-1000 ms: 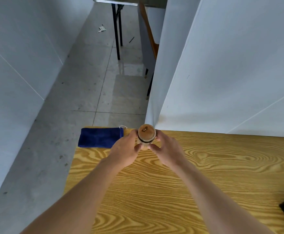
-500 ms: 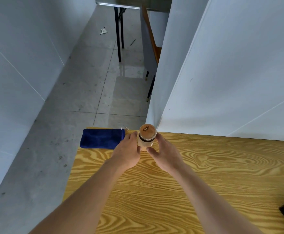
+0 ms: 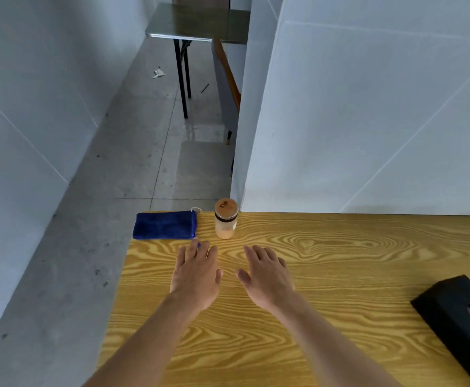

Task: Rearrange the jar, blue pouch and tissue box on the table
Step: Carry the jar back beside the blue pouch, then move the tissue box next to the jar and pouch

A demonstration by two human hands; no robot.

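Note:
A small jar with a wooden lid stands upright near the far edge of the wooden table. Just left of it, at the table's far left corner, lies the blue pouch, with a white cord at its right end. The black tissue box sits at the right edge, partly cut off by the frame. My left hand and my right hand hover flat over the table, fingers spread, a short way nearer than the jar. Neither hand holds anything.
A white partition wall rises directly behind the table's far edge. To the left the table ends above a grey tiled floor. Farther back stand a metal folding table and a chair.
Both hands let go of the jar and drew back toward me; the jar now stands alone beside the pouch. The view tilted, bringing the tissue box into sight.

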